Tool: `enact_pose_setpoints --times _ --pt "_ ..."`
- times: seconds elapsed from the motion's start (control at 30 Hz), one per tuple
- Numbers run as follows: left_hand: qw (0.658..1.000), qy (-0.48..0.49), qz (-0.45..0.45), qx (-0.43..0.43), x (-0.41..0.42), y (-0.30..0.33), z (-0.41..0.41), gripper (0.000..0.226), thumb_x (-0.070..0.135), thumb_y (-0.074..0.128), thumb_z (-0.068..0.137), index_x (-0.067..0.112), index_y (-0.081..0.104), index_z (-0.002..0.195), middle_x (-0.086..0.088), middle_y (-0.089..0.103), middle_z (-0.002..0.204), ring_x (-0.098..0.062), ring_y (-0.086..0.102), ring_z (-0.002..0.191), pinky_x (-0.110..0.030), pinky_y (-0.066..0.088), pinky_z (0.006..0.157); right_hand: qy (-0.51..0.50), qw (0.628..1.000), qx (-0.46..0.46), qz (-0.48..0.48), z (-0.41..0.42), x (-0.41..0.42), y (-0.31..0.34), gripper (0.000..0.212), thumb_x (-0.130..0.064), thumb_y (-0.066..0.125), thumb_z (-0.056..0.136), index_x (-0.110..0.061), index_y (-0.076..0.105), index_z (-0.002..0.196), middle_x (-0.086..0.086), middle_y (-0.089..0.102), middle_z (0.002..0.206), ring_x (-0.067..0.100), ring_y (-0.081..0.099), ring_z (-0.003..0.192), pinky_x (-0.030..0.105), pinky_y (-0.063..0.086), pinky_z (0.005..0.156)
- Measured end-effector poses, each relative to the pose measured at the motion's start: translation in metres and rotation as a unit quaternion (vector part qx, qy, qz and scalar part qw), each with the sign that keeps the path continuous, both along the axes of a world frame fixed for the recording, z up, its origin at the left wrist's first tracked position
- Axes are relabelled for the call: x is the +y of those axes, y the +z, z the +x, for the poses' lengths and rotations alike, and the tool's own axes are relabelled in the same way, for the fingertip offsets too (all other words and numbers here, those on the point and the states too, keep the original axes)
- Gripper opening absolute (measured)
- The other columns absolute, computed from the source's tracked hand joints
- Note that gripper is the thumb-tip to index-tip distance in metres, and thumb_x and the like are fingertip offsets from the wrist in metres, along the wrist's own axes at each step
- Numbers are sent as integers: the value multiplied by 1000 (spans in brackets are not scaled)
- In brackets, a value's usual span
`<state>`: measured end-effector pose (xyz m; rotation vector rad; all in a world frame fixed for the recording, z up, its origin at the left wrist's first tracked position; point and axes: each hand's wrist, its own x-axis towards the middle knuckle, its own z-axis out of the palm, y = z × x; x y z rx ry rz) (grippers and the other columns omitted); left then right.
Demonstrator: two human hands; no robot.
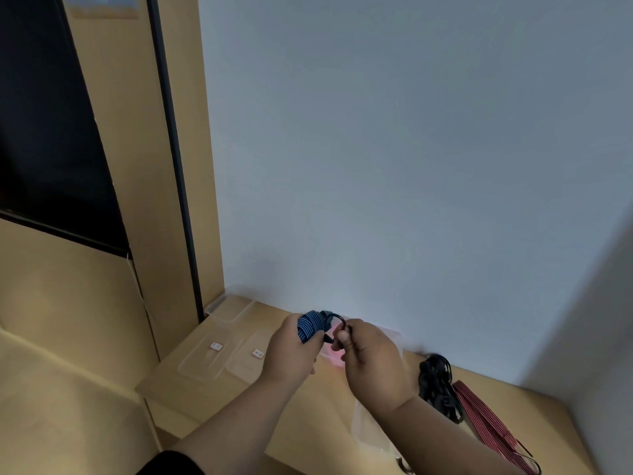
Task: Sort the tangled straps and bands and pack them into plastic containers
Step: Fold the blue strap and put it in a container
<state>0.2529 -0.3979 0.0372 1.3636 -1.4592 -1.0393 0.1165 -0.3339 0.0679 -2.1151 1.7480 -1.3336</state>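
My left hand (291,351) grips a coiled blue-and-black striped strap (311,325) above the wooden table. A black hook on the strap's end (337,318) curves over to my right hand (371,358), which pinches it between thumb and fingers. Behind my hands lies something pink (335,355) in a clear container, mostly hidden. To the right a tangled black strap (436,382) lies on the table, and beside it a red-and-black striped strap (486,418) with a metal hook at its near end.
Clear plastic lids with small labels (214,351) lie on the wooden table (191,389) to the left, with a clear container (227,308) behind them by the wall. Another clear plastic piece (371,430) lies under my right forearm. A white wall stands close behind.
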Motion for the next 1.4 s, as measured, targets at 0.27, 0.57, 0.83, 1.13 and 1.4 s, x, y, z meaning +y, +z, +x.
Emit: enact_pose_setpoints --times 0.27,0.57,0.83,1.13,1.4 --pt "994 41 -36 -99 -19 -2 14 18 33 64 89 23 56 102 2 67 82 -22 64 64 -41 57 59 23 995 45 -90 16 16 14 34 -33 39 101 -19 64 82 -14 65 75 7 61 73 27 47 65" --pt "989 -60 5 133 5 15 11 14 16 63 94 17 65 108 -4 67 75 -21 56 53 -33 50 51 -33 997 64 11 17 14 28 37 -42 36 104 -24 64 86 -13 67 79 8 56 81 21 42 71" --pt "974 -134 20 183 17 25 8 29 6 58 96 23 56 120 -8 63 74 -26 54 56 -36 49 51 -60 995 28 78 11 1 16 25 -24 47 104 -10 60 88 -4 53 90 14 52 79 23 35 64" --pt "967 -176 47 180 16 25 13 30 8 58 98 31 51 116 -19 59 89 -29 55 63 -37 47 52 -58 994 -14 95 16 1 15 20 -18 43 105 -12 55 89 -6 63 92 11 57 82 21 40 65" --pt "972 -196 44 124 18 19 13 38 12 56 100 43 48 119 -16 59 80 -27 56 63 -36 49 53 -62 975 110 181 17 4 19 47 -13 40 98 -22 34 144 -10 70 92 6 62 82 27 50 68"
